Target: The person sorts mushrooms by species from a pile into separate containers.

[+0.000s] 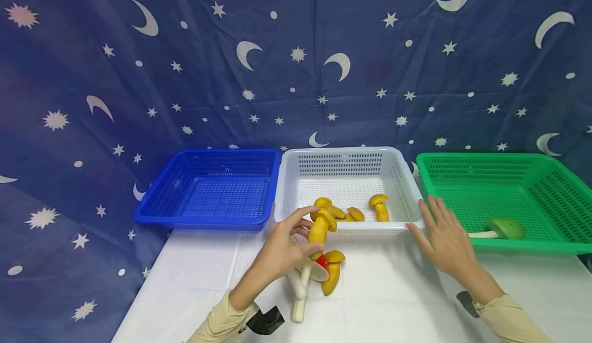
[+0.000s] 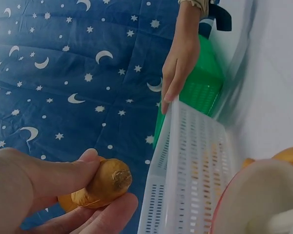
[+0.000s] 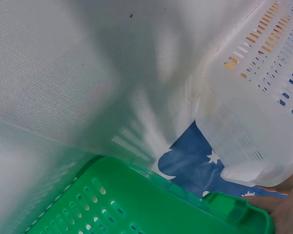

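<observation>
Left hand (image 1: 283,248) pinches yellow toy mushroom (image 1: 320,228) above white table's (image 1: 398,302) far edge, lifted toward white slotted plastic basket (image 1: 350,164); right hand (image 1: 445,240), fingers straight, steadies basket's front right corner, I judge.

A yellow toy mushroom (image 1: 320,228), upright with cap on top, is pinched by its stem in the left hand (image 1: 282,250); the white basket's (image 1: 416,224) front rim meets the flat right hand (image 1: 445,240).
</observation>
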A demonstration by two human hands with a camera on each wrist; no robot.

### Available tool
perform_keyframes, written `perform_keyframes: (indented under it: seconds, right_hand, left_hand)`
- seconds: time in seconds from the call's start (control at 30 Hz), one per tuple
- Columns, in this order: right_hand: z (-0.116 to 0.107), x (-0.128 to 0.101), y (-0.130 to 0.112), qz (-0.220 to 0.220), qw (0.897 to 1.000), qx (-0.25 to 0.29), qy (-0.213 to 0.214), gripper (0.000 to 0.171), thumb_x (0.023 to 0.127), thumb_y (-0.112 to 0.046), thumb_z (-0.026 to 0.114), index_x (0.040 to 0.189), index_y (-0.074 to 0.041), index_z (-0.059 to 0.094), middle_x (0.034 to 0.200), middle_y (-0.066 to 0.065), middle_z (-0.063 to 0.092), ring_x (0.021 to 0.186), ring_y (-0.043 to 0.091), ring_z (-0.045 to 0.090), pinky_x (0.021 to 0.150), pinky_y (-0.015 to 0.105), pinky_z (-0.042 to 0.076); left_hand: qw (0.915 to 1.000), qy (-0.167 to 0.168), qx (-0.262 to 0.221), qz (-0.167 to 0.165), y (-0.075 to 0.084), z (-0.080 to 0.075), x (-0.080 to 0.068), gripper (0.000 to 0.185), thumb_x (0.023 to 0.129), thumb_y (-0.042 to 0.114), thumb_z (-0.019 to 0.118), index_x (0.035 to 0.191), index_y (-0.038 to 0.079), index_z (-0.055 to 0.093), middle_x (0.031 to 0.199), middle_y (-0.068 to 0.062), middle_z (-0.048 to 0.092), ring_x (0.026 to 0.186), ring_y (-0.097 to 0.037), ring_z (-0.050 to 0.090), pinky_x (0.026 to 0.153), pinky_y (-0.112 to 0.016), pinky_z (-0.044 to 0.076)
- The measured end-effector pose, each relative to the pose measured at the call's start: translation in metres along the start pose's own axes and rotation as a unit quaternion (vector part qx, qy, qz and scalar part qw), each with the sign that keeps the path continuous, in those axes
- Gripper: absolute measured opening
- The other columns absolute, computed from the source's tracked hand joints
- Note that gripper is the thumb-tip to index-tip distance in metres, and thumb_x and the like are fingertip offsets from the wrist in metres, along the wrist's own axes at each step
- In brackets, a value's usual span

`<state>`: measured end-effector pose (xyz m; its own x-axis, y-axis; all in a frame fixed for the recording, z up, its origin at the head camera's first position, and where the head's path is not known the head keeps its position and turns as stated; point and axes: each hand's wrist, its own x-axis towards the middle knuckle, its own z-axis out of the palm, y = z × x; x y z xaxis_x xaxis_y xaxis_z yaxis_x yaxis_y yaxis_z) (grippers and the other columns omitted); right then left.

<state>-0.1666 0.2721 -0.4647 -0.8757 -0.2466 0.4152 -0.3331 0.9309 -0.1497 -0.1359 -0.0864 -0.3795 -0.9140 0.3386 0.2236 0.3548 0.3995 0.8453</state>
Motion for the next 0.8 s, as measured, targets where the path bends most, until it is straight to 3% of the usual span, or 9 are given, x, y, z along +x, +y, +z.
perform_keyframes:
  seconds: [0.2, 0.47, 0.8]
  right_hand:
    - [0.001, 0.000, 0.000, -0.001, 1.000, 0.000, 0.003, 0.068, 0.094, -0.038, 0.053, 0.142, 0.007, 0.034, 0.145, 0.033, 0.029, 0.138, 0.044, 0.018, 0.109, 0.059, 0.016]
    - [0.001, 0.000, -0.001, 0.002, 1.000, -0.002, 0.004, 0.069, 0.095, -0.040, 0.051, 0.143, 0.006, 0.033, 0.145, 0.032, 0.029, 0.139, 0.043, 0.017, 0.107, 0.061, 0.017]
    - [0.002, -0.001, -0.001, 0.003, 1.000, -0.006, 0.009, 0.069, 0.094, -0.038, 0.054, 0.142, 0.007, 0.034, 0.145, 0.032, 0.029, 0.139, 0.042, 0.017, 0.108, 0.060, 0.017]
  left_hand:
    - [1.0000, 0.009, -0.001, 0.002, -0.002, -0.010, 0.011, 0.067, 0.072, 0.007, 0.081, 0.132, 0.016, 0.052, 0.095, -0.003, 0.068, 0.081, -0.013, 0.065, 0.070, -0.028, 0.054]
    - [0.9993, 0.030, 0.020, -0.001, -0.006, -0.019, 0.024, 0.066, 0.070, 0.007, 0.083, 0.129, 0.017, 0.054, 0.092, -0.002, 0.068, 0.079, -0.011, 0.065, 0.078, -0.034, 0.051]
    - [0.9985, 0.039, 0.023, -0.029, -0.014, -0.025, 0.045, 0.065, 0.070, 0.003, 0.082, 0.128, 0.015, 0.055, 0.092, -0.008, 0.068, 0.078, -0.017, 0.066, 0.081, -0.040, 0.052]
